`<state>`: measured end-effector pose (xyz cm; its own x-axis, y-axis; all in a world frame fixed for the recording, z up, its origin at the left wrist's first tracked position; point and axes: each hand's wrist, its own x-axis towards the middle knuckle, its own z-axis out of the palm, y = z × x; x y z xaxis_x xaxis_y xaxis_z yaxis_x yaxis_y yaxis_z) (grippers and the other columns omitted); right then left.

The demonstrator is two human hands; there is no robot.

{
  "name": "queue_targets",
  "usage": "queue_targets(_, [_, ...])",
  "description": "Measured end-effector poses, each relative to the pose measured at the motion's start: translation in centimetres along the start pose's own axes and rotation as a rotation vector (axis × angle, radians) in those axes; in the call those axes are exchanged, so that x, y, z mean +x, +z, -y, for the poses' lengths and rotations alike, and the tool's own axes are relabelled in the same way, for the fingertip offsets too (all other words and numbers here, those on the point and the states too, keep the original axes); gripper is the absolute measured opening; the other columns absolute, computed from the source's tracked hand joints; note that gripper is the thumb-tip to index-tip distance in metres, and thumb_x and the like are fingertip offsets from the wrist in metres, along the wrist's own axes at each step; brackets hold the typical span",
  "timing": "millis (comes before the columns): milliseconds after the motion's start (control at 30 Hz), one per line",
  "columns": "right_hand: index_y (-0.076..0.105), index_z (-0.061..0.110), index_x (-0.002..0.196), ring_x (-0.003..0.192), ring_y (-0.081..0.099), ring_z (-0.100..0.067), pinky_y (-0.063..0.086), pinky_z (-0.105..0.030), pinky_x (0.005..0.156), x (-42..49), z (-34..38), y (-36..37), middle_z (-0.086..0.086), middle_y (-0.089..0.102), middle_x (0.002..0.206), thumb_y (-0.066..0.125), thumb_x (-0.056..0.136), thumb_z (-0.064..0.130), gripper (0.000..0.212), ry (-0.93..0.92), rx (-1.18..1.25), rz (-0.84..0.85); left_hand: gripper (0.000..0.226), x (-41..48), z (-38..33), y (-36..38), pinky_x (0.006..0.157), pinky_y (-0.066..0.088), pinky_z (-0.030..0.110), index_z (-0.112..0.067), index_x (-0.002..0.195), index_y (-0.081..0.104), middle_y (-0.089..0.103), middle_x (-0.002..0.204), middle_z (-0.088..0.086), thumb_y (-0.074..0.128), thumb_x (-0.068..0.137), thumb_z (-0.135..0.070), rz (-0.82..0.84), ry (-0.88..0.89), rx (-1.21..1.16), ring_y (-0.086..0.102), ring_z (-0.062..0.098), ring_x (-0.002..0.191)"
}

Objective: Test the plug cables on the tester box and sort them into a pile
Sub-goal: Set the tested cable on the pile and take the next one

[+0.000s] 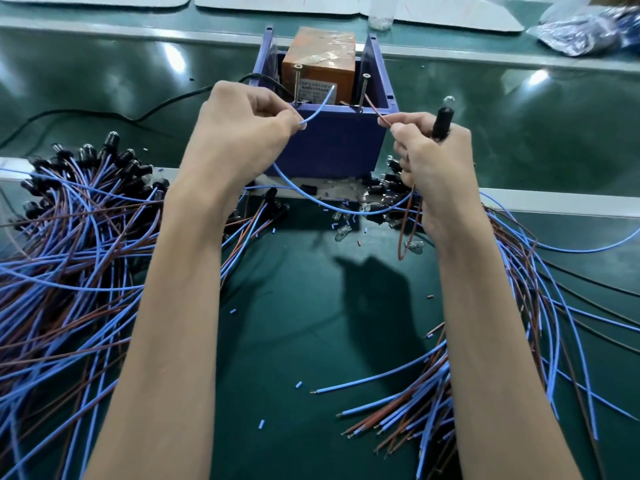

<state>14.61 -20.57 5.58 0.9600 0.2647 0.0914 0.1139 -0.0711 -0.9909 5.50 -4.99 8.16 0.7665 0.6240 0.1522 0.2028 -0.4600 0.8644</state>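
Head view: blue wire [321,103] pinched by left hand [242,133]; brown wire [376,109], socket [441,121] gripped by right hand [436,161], before tester box [339,147].

Tester box [332,143] stands behind, between left pile [69,254] and right pile [426,407]

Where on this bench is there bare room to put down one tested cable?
Free: the green mat between the left cable pile and the right cable pile, with only small wire bits; also the belt right of the tester box. Crowded: both piles, and the loose bulbs in front of the box.
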Motion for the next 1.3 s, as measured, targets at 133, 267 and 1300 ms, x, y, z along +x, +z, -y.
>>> queue_targets(133, [0.070, 0.017, 0.081, 0.047, 0.030, -0.002, 0.026, -0.013, 0.044, 0.1, -0.1, 0.0, 0.011, 0.037, 0.053, 0.050, 0.091, 0.004, 0.026, 0.000, 0.010, 0.006, 0.016, 0.3, 0.3, -0.5, 0.060, 0.041, 0.013, -0.027, 0.065, 0.069, 0.061, 0.062, -0.009, 0.064, 0.080, -0.025, -0.090, -0.030, 0.004, 0.051, 0.002, 0.058])
queue_targets(267, [0.070, 0.018, 0.080, 0.048, 0.029, -0.003, 0.025, -0.013, 0.045, 0.1, -0.1, 0.1, 0.010, 0.036, 0.054, 0.051, 0.090, 0.004, 0.026, -0.008, 0.004, 0.011, 0.013, 0.4, 0.7, -0.8, 0.054, 0.036, 0.014, -0.026, 0.067, 0.070, 0.057, 0.057, -0.011, 0.061, 0.078, -0.026, -0.187, -0.055, 0.072, 0.047, 0.002, 0.053])
queue_targets(1300, [0.070, 0.018, 0.078, 0.055, 0.032, -0.003, 0.028, -0.017, 0.050, -0.3, 0.1, 0.1, 0.016, 0.039, 0.052, 0.056, 0.090, 0.007, 0.021, -0.016, -0.021, 0.009, 0.018, 0.3, 0.9, -1.6, 0.074, 0.049, 0.024, -0.021, 0.082, 0.077, 0.068, 0.073, 0.006, 0.064, 0.073, -0.030, -0.255, -0.068, 0.135, 0.067, 0.028, 0.083])
